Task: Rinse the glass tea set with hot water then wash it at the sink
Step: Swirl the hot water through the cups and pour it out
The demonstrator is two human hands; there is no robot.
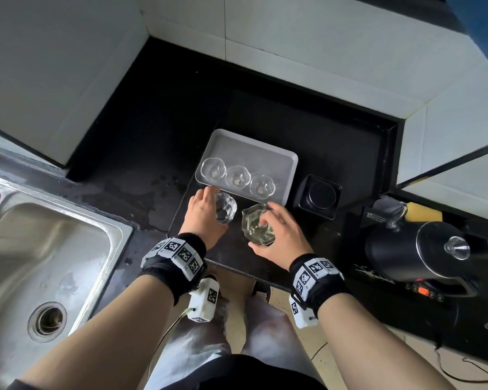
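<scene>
Three small glass cups (237,177) stand in a row along the near edge of a grey tray (268,149) on the black counter. In front of the tray, my left hand (202,215) grips a small glass cup (225,207) from its left side. Beside it, my right hand (283,233) holds a larger glass pitcher (256,223) with pale liquid in it, fingers over its rim and thumb under its near side. Both glasses rest low over a dark tea board (231,253).
A steel sink (40,249) with its drain (48,320) lies at the left, past a wet patch of counter. A black square holder (319,197) sits right of the tray. A black electric kettle (412,251) with a glass knob stands at the right on its base.
</scene>
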